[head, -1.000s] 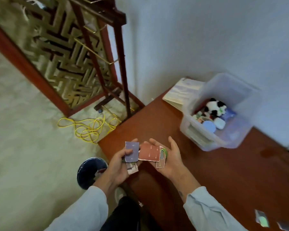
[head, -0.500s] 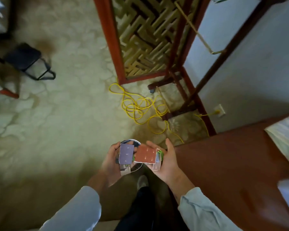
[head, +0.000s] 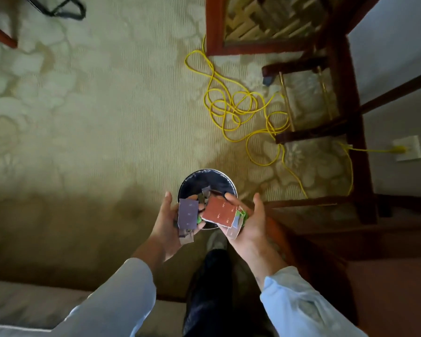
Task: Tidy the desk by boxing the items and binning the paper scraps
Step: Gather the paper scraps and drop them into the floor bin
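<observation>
Where the two hands meet over the floor, entries run outward as follows.

Left hand [head: 167,224]: palm up, fingers curled under a purple scrap [head: 188,213], with smaller offcuts hanging below it.

Right hand [head: 252,222]: palm up, just beside the left, fingers cupped round a red-brown scrap [head: 219,211] stacked on pale and green pieces [head: 241,216].

Bin [head: 207,170]: round, dark-lined, standing on the carpet under the fingertips and a little forward of them. Its mouth faces straight up, and some scraps [head: 206,192] already lie inside. It sits centred between the hands, with neither plainly nearer.

Judgement: binning is the step in hand, and release needs only a forward tip or parted fingers. Loose offcuts may flutter past the rim.

Beyond: yellow cable [head: 231,105] coiled on the carpet, running to a wall socket [head: 407,148].
</observation>
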`<state>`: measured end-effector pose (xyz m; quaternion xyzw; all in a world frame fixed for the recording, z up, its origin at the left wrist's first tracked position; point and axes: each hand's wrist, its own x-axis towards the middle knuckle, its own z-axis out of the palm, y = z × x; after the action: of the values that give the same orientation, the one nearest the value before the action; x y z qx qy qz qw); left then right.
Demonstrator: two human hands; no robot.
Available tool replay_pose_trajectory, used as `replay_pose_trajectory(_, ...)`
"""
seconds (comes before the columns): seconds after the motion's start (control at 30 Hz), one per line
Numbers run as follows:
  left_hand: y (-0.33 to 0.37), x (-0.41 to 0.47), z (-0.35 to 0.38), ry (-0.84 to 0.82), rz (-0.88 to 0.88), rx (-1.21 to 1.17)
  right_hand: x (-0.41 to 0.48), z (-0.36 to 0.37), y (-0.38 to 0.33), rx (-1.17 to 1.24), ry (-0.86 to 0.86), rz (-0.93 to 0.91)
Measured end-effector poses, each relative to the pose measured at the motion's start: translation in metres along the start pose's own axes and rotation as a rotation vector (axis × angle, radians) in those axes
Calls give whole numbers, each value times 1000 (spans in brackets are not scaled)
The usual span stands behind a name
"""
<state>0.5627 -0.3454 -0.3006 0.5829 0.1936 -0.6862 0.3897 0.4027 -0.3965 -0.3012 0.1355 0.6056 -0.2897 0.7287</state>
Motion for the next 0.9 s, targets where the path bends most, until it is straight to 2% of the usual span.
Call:
replay_pose_trajectory(0.2, -21, 91, -24, 87, -44, 19, 94, -20, 20, 60, 79, -5)
replay_pose_trajectory(0.37, -29, 141, -23, 30, -105, -30, 137, -24, 28, 39, -6, 101)
replay_pose_trajectory(0.43, -30, 151, -20, 11, -121, -30, 138, -21, 28, -45, 6, 133)
replay_pose_trajectory(0.57, -29, 154, -16, 74, -102, 18, 137, -19, 27, -88, 45, 132)
replay_pose_trajectory(0.9, -33, 100, -13, 108, 60, 111, 65, -33, 35, -153, 38, 25)
